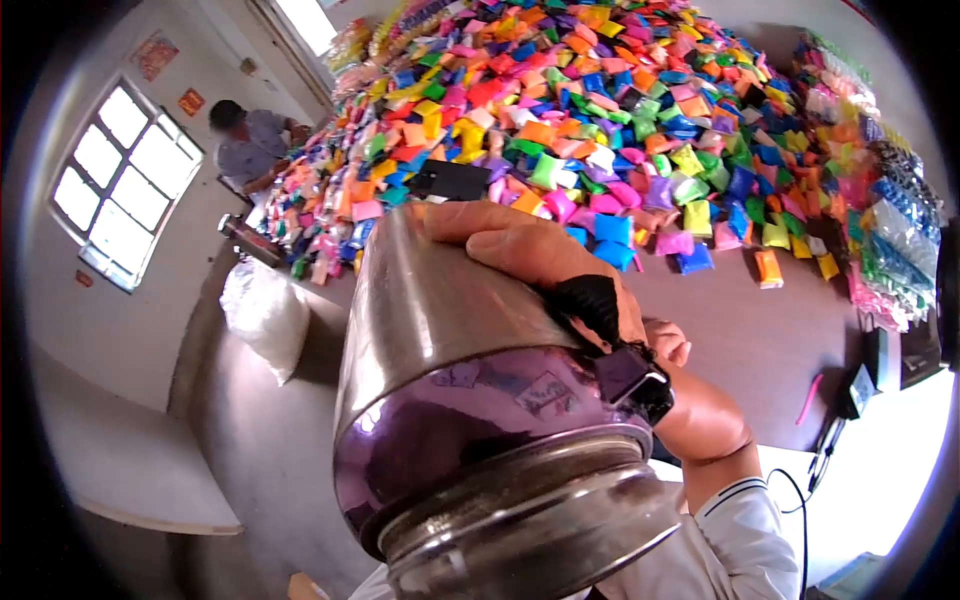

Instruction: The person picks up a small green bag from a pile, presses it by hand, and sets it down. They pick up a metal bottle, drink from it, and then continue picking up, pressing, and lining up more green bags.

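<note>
Close to the camera, a shiny metal flask (450, 430) with a purple band and a bare steel end fills the middle of the view. It is tilted, its ringed neck toward me and its steel end pointing away. My right hand (540, 250) is closed around the far part, thumb and a finger lying along the steel. Beside that hand are a black loop and a black clasp (635, 385) on the flask. Curled fingers (668, 342) show just behind the wrist. My left hand is out of view.
A large heap of small colourful packets (600, 120) covers the brown table (730, 340). A person (245, 140) sits at its far left. A white plastic bag (262, 315) stands on the floor. Cables (825, 440) and a pink strip (808, 400) lie at the right.
</note>
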A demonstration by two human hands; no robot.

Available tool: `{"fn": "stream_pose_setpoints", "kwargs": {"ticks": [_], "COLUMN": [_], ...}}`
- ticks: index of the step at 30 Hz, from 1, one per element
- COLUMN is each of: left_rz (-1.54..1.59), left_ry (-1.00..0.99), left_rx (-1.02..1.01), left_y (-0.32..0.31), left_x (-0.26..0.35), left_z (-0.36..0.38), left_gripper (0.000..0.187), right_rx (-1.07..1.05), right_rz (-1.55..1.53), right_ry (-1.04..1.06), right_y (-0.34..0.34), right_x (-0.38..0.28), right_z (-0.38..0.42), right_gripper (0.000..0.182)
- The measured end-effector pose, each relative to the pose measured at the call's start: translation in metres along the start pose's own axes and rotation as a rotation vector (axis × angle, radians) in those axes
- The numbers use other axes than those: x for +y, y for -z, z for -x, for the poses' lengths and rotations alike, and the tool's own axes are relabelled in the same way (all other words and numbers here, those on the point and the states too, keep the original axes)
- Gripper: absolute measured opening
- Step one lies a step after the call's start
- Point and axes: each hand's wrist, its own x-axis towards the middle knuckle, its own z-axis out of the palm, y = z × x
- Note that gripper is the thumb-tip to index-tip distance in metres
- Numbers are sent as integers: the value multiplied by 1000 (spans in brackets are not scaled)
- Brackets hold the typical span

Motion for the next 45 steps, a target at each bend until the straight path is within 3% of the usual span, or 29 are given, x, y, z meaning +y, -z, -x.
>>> {"fn": "stream_pose_setpoints", "kwargs": {"ticks": [1, 3, 4, 8, 11, 20, 28, 33, 34, 35, 37, 38, 41, 45], "left_rz": [-6, -3, -19, -53, -80, -130, -138, -144, -142, -143, -139, -137, -135, -126], "left_ry": [3, -2, -14, 14, 7, 8, 14, 33, 37, 38, 44, 48, 57, 70], "left_rx": [-114, -118, -136, -237, -210, -210, -103, -99, -97, -97, -98, -98, -99, -101], "left_y": [6, 5, 8, 9, 18, 13, 21, 20, 19, 20, 21, 22, 25, 26], "left_x": [2, 0, 5, 8, 21, 28, 26, 19, 19, 19, 18, 18, 16, 14], "left_z": [-3, 1, -1, 3, -1, 4, 4, 6, 6, 6, 6, 6, 6, 5], "left_gripper": [15, 14, 13, 10, 10, 9, 12, 13, 13, 13, 13, 13, 14, 14], "right_rx": [-9, -31, -30, 68, 16, -18, -100, -41, 49, 45, 117, 132, 84, 92], "right_rz": [-43, -128, -42, -102, -99, -113, -218, 234, 75, 81, -138, -123, 91, 183], "right_ry": [-4, -16, 87, 184, 96, 168, 130, 489, 629, 633, 83, -2, 371, 525], "right_y": [-3, -9, -12, -31, -35, -42, -34, -22, -31, -33, -38, -38, -29, -20], "right_x": [-3, -7, -6, -5, -15, -29, -27, -6, -23, -37, -61, -65, -55, -46], "right_z": [-2, -6, -8, -14, -16, -19, -10, -1, -22, -22, -7, -5, -19, -29], "right_gripper": [53, 52, 51, 47, 47, 47, 33, 38, 37, 37, 34, 33, 29, 24]}}
